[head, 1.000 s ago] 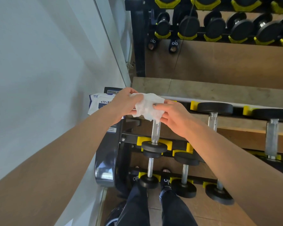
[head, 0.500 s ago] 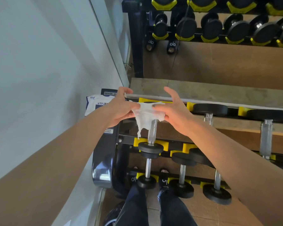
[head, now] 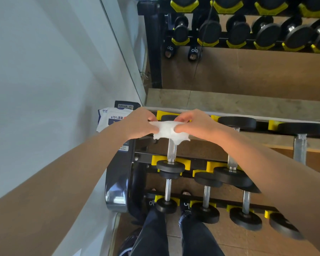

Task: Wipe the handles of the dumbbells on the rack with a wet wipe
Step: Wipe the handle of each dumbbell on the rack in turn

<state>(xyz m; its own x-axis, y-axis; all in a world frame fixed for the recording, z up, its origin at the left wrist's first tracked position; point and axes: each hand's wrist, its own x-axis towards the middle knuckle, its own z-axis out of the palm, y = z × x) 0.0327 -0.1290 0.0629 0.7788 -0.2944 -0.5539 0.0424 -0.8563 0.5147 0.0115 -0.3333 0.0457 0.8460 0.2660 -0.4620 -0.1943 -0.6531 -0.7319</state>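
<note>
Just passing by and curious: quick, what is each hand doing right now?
Left hand: closed, pinching the left side of the wet wipe.
Right hand: closed, pinching the right side of the same wipe.

Your left hand (head: 139,124) and right hand (head: 196,124) meet in front of you, pinching a wet wipe (head: 167,131) between them, just above the handle (head: 171,150) of the leftmost dumbbell on the rack (head: 198,164). More dumbbells lie to the right along that tier, with another tier below, nearer your legs (head: 175,235). A pack of wipes (head: 110,118) sits just left of your left hand, on the rack's end, beside the wall (head: 44,71).
</note>
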